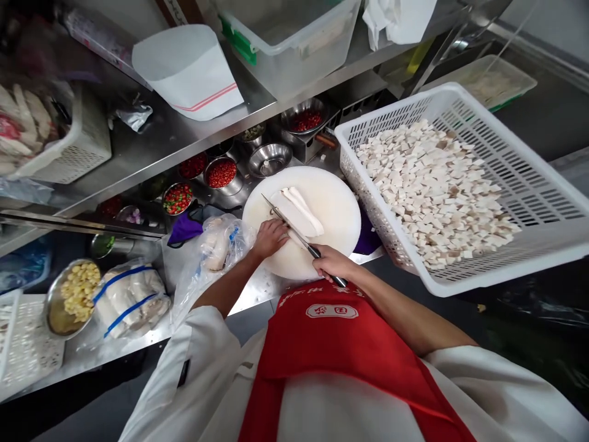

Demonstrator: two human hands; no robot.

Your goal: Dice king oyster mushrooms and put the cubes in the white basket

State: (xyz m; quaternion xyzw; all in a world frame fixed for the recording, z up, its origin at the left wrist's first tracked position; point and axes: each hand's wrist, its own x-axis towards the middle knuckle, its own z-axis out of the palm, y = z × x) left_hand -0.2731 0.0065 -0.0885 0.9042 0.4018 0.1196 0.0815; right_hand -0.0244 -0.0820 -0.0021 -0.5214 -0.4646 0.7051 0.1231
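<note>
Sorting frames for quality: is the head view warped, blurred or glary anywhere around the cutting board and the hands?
Head view: wide-angle warp bends the steel shelf and tilts the white slotted plastic basket; the round white cutting board is evenly lit; the left hand, the right hand and its black-handled knife look slightly soft; mild glare on a steel bowl.

At the right of the frame I see a white perforated basket (524, 172), full of pale diced cubes (432, 190). In the upper middle stand small steel bowls: one holds chopped red chili (221, 173), one holds mixed red and green bits (177, 197), and one is an empty steel bowl (269, 158). At the lower left are yellow pieces (79, 291) in a steel dish, just beside a bagged pale bundle (131, 298). On the shelf at the upper left lies a white paper hat (188, 70), and near it a clear plastic tub (294, 43).
</note>
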